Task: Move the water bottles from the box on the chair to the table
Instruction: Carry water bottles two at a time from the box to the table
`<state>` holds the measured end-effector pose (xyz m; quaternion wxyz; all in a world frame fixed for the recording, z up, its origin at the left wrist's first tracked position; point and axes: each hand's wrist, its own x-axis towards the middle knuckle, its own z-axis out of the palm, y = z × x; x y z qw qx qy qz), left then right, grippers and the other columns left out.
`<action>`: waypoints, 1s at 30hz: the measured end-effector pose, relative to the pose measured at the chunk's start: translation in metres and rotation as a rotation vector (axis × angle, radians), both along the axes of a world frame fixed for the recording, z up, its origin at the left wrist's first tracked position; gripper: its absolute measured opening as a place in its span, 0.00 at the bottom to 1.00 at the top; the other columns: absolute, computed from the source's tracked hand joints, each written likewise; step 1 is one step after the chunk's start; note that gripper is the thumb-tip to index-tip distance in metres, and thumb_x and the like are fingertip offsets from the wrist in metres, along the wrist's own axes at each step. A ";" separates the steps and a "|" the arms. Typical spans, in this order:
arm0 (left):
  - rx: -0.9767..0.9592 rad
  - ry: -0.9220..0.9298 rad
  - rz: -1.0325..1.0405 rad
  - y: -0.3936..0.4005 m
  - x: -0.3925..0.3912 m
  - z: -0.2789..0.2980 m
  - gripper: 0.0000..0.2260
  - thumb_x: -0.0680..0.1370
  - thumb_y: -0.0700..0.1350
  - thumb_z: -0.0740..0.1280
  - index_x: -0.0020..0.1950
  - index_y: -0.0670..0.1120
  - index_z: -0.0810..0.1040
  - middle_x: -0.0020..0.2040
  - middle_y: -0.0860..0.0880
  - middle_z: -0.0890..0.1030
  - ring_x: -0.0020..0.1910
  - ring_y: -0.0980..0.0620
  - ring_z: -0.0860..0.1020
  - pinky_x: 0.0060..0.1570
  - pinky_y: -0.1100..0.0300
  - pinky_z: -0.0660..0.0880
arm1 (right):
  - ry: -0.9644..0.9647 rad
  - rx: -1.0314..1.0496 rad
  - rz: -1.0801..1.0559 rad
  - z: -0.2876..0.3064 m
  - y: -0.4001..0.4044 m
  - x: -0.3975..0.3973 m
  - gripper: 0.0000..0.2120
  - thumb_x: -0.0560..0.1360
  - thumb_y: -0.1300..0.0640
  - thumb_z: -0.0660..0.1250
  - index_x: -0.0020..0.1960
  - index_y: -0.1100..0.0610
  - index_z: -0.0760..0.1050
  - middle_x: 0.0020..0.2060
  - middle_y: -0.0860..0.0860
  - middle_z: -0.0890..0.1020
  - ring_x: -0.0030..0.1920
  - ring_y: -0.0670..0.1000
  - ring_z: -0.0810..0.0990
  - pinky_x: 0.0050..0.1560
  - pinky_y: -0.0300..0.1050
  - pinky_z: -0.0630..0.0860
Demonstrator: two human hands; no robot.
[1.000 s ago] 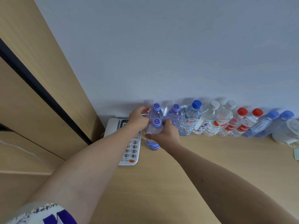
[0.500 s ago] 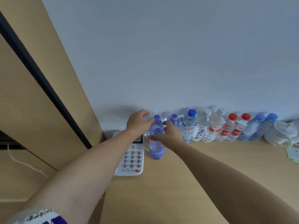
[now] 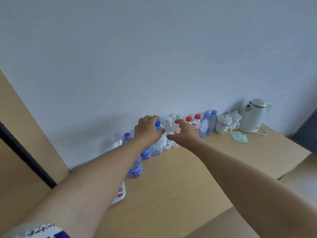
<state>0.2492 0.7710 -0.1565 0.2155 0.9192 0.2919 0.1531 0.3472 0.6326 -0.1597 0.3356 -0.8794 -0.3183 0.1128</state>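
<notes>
Head view, both hands' grip wide, left hand [image 3: 148, 130] and right hand [image 3: 184, 133] over water bottles [image 3: 157, 146].

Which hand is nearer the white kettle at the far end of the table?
The right hand. It hovers open before the red-capped bottles, partway along the row toward the kettle. The left hand is farther, over the blue-capped bottle.

Hotel-type room: kettle [image 3: 252, 115], cups [image 3: 223, 123], desk phone [image 3: 120, 194], wooden table [image 3: 188, 177].

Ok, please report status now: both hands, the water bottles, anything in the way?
Left hand open, right hand open, both empty above the row. Water bottles upright on the table along the wall. Kettle and cups at far right, apart.
</notes>
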 end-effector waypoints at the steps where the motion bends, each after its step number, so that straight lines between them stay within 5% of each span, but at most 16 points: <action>1: 0.010 0.005 -0.034 -0.013 0.010 0.003 0.27 0.76 0.56 0.73 0.73 0.50 0.74 0.70 0.45 0.75 0.70 0.41 0.71 0.65 0.46 0.73 | -0.016 -0.007 -0.039 0.003 -0.016 0.005 0.35 0.71 0.48 0.76 0.75 0.52 0.69 0.66 0.53 0.79 0.66 0.57 0.77 0.54 0.45 0.70; 6: 0.070 0.022 -0.208 -0.089 0.058 0.017 0.27 0.76 0.57 0.71 0.73 0.52 0.72 0.71 0.46 0.74 0.71 0.42 0.69 0.66 0.47 0.71 | -0.059 -0.035 -0.178 0.014 -0.104 0.031 0.29 0.69 0.50 0.72 0.69 0.51 0.73 0.56 0.53 0.83 0.57 0.59 0.79 0.49 0.47 0.73; 13: 0.127 0.022 -0.448 -0.229 0.128 0.035 0.30 0.76 0.59 0.72 0.74 0.50 0.72 0.72 0.44 0.74 0.72 0.41 0.69 0.67 0.49 0.70 | -0.067 -0.086 -0.397 0.021 -0.258 0.066 0.40 0.69 0.55 0.73 0.78 0.47 0.64 0.70 0.52 0.75 0.71 0.56 0.71 0.63 0.48 0.71; 30: 0.096 0.049 -1.003 -0.684 0.228 0.030 0.31 0.78 0.59 0.70 0.78 0.52 0.66 0.77 0.47 0.69 0.75 0.44 0.66 0.70 0.47 0.69 | -0.047 -0.271 -0.911 0.014 -0.703 0.088 0.41 0.71 0.50 0.76 0.79 0.46 0.61 0.76 0.52 0.69 0.75 0.58 0.66 0.69 0.56 0.70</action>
